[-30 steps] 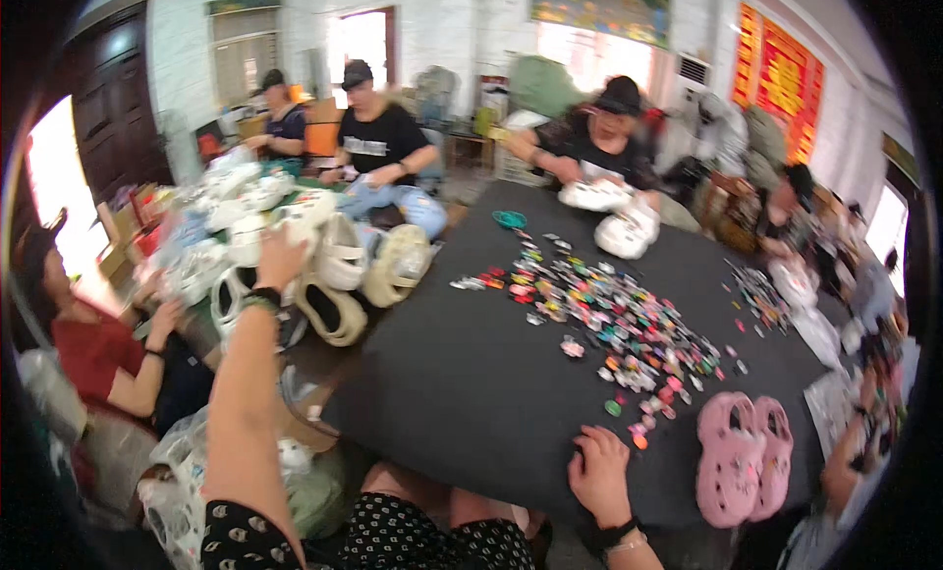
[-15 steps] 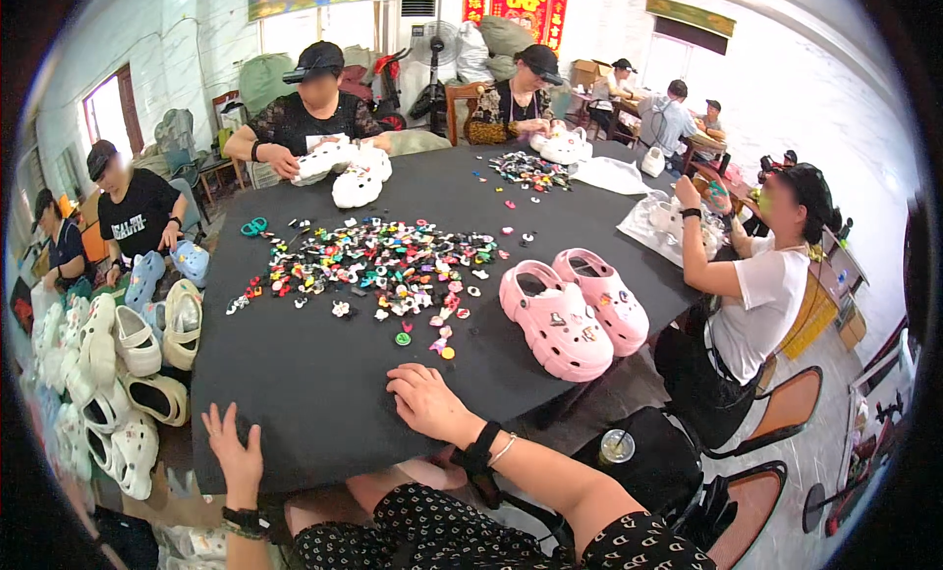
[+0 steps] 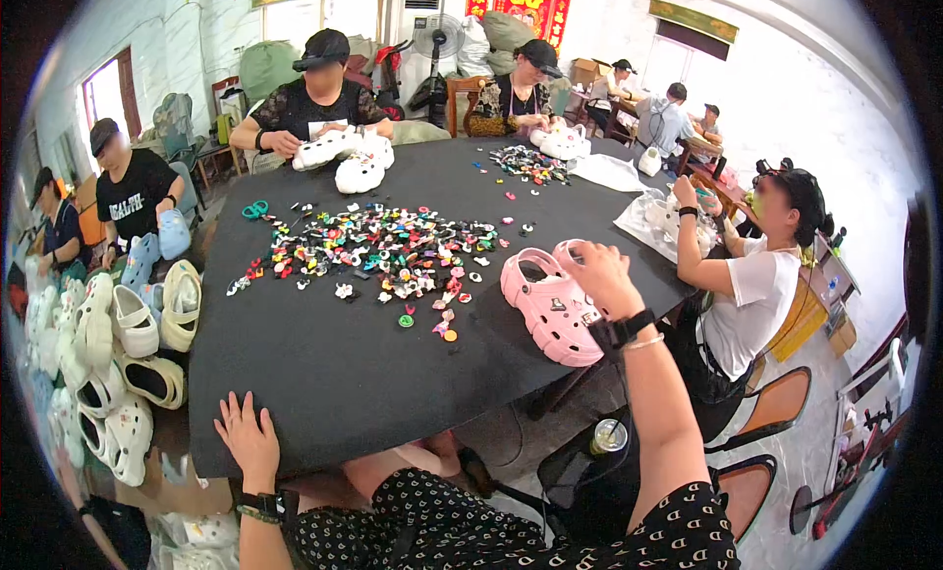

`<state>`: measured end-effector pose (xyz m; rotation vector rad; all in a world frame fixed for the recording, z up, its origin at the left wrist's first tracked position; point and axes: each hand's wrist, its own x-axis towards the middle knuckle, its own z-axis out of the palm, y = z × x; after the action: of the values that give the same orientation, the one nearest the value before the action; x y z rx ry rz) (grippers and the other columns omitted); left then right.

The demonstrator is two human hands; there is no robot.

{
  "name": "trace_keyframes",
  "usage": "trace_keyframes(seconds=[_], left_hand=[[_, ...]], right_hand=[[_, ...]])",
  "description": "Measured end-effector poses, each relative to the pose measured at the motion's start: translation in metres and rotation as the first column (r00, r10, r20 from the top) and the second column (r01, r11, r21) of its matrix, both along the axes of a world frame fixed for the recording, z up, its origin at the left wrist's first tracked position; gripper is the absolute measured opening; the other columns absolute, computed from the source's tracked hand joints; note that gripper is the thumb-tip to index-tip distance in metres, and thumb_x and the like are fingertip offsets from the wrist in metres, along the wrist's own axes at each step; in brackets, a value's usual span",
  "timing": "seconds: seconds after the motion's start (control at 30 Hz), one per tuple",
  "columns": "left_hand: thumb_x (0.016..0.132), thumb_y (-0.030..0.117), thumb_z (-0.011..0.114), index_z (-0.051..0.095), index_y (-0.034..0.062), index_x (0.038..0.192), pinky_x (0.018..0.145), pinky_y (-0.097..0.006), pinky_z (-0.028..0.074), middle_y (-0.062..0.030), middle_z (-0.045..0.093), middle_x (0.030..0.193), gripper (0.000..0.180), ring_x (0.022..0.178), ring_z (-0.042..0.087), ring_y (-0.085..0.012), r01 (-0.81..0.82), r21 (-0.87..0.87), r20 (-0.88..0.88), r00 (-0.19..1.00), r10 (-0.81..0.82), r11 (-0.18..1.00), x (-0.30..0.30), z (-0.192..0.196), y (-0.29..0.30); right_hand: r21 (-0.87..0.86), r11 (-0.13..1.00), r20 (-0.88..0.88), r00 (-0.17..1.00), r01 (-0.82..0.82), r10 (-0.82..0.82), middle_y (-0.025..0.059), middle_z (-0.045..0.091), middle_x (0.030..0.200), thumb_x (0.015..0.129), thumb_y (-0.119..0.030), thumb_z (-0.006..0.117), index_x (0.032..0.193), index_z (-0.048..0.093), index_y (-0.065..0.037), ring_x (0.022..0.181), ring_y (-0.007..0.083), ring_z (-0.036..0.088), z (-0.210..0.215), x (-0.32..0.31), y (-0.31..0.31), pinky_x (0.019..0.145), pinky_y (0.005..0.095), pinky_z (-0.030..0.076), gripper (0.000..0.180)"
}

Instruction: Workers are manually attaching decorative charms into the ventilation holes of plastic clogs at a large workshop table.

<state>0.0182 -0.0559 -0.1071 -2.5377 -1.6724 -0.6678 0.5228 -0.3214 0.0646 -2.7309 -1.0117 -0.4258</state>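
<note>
Two pink clogs stand side by side at the right of the black table (image 3: 324,374), the left clog (image 3: 550,315) showing small charms on its top. My right hand (image 3: 604,280) is bent over the right clog (image 3: 570,248), its fingers curled at the heel end and strap. Most of that clog is hidden behind the hand and wrist. At the table's near left edge, my left hand (image 3: 248,440) lies flat with fingers spread, holding nothing. A heap of small colourful shoe charms (image 3: 383,256) is spread over the table's middle.
Pale clogs (image 3: 128,374) are piled at the left. Teal scissors (image 3: 255,210) lie beyond the charms. Co-workers handle white clogs (image 3: 360,167) across the table and at the right. A lidded drink cup (image 3: 609,435) stands on a black seat near my right arm.
My right hand has moved from the near table edge up and right onto the right pink clog. My left hand has come down flat onto the table edge.
</note>
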Motion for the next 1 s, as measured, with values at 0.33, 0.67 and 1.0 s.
trace_keyframes(seconds=[0.33, 0.67, 1.0], left_hand=[[0.098, 0.029, 0.049, 0.052, 0.0076, 0.136, 0.116, -0.057, 0.017, -0.0196, 0.04, 0.149, 0.044, 0.141, 0.03, -0.0381, 0.006, -0.03, 0.012, 1.0, -0.006, 1.0, 0.0, 0.004, -0.003], [0.093, 0.027, 0.055, 0.056, 0.0046, 0.13, 0.114, -0.06, 0.019, -0.0241, 0.045, 0.143, 0.043, 0.137, 0.035, -0.0424, 0.036, 0.046, 0.095, 0.995, -0.041, 0.998, -0.002, 0.004, -0.005], [0.09, 0.027, 0.06, 0.058, 0.007, 0.129, 0.113, -0.06, 0.02, -0.0223, 0.046, 0.142, 0.044, 0.136, 0.037, -0.0416, 0.031, 0.087, 0.119, 0.992, -0.042, 0.996, 0.003, 0.001, -0.002]], right_hand=[[-0.476, 0.875, -0.391, 0.87, 0.088, -0.3, 0.0081, 0.06, 0.133, 0.076, -0.062, 0.067, 0.126, 0.064, -0.015, 0.131, 0.0285, 0.05, -0.005, 0.065, 0.036, 0.109, 0.0547, 0.032, 0.069], [-0.509, 0.858, -0.192, 0.962, 0.07, -0.192, 0.0085, 0.063, 0.129, 0.085, -0.021, 0.062, 0.122, 0.065, -0.015, 0.12, 0.029, 0.059, -0.012, 0.044, 0.059, 0.097, 0.0465, 0.047, 0.037], [-0.395, 0.768, 0.299, 0.719, -0.505, 0.627, 0.0108, 0.069, 0.086, 0.078, -0.011, 0.059, 0.08, 0.068, -0.009, 0.087, 0.0284, 0.069, 0.025, -0.102, 0.103, 0.079, 0.05, 0.053, 0.01]])
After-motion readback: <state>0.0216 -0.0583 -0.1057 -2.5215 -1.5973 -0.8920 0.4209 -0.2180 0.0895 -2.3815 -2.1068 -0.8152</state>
